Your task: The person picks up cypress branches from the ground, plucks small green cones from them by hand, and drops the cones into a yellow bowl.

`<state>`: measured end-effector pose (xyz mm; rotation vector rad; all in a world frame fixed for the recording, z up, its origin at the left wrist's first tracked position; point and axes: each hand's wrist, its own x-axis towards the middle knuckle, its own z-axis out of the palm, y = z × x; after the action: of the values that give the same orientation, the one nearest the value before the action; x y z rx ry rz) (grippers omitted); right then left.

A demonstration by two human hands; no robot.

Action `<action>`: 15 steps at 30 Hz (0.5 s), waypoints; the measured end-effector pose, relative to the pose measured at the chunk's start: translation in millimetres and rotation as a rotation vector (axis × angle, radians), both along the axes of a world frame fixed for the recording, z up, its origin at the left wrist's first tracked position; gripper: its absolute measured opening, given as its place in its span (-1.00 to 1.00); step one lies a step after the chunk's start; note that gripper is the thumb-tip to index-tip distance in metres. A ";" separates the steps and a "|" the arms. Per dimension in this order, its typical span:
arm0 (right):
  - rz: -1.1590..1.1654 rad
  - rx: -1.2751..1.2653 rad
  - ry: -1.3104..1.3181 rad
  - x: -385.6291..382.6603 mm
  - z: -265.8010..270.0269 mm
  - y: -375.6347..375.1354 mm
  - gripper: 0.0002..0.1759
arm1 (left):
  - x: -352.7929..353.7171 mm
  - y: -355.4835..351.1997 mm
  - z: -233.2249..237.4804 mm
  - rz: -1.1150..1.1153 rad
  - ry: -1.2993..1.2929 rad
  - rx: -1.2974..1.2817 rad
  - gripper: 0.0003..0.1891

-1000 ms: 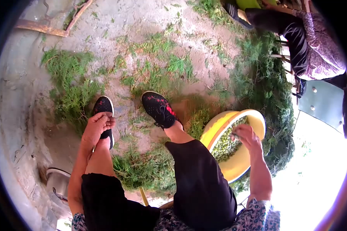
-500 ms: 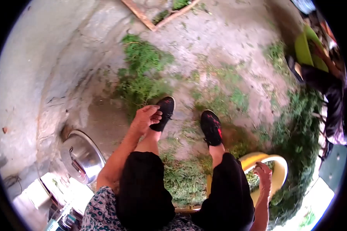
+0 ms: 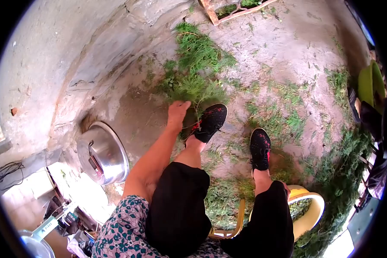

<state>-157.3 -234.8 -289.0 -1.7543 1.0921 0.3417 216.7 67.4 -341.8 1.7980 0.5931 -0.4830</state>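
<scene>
My left hand [image 3: 178,114] reaches down beside my left shoe, its fingers bunched at the stem of a feathery green sprig [image 3: 196,88]. The sprig's thin stem crosses the edge of the shoe, and more leafy branches [image 3: 198,49] lie on the floor beyond it. My right hand [image 3: 285,187] is almost wholly hidden by my right knee; only a sliver shows near the rim of a yellow basket [image 3: 316,210]. Small green clippings [image 3: 300,208] lie inside that basket. Whether the right hand holds anything is hidden.
A shiny metal basin [image 3: 112,150] leans near the wall on the left, with a phone-like device on it. A wooden frame [image 3: 213,15] lies at the top. Greenery [image 3: 331,185] is heaped on the right, near another person's dark-clothed leg [image 3: 376,137] and a green tub [image 3: 371,84].
My left hand has moved from above the shoe to the leafy sprig, its fingers now pointing away from me. My right hand has drawn from the yellow basket's opening to behind my knee. The view has shifted.
</scene>
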 end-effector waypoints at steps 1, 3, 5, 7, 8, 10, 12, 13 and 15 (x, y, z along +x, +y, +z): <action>0.008 0.008 0.013 -1.2 -4.9 3.4 -0.77 | 1.0 -3.8 -1.6 0.007 0.002 0.003 -0.64; 0.023 0.019 0.033 -3.3 -15.2 7.4 -0.77 | 4.6 -13.6 -6.3 -0.224 0.131 0.167 -0.53; 0.037 0.027 0.051 -7.3 -20.3 9.4 -0.77 | 1.1 -25.4 -3.1 -0.369 0.061 0.415 -0.52; 0.043 0.031 0.066 -10.0 -26.4 9.1 -0.77 | 0.7 -28.7 -7.9 -0.513 -0.019 0.656 -0.51; 0.044 0.027 0.072 -11.0 -28.1 8.1 -0.77 | 1.6 -26.0 -16.2 -0.567 0.010 0.663 -0.53; 0.047 0.025 0.080 -14.3 -32.1 6.7 -0.78 | -3.5 -25.6 -17.1 -0.572 -0.054 0.670 -0.66; 0.050 0.024 0.083 -15.7 -35.1 4.2 -0.78 | -7.4 -10.9 -18.6 -0.522 -0.091 0.580 -0.69; 0.052 0.023 0.085 -17.0 -36.4 4.0 -0.78 | -10.2 -4.6 -24.7 -0.480 -0.123 0.484 -0.70; 0.049 0.019 0.088 -18.6 -37.3 2.5 -0.78 | -21.8 3.9 -37.9 -0.337 -0.254 0.465 -0.73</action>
<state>-175.9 -232.3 -326.4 -1.7653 1.1054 0.4623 194.9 71.2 -379.8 2.3790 0.2323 -0.3477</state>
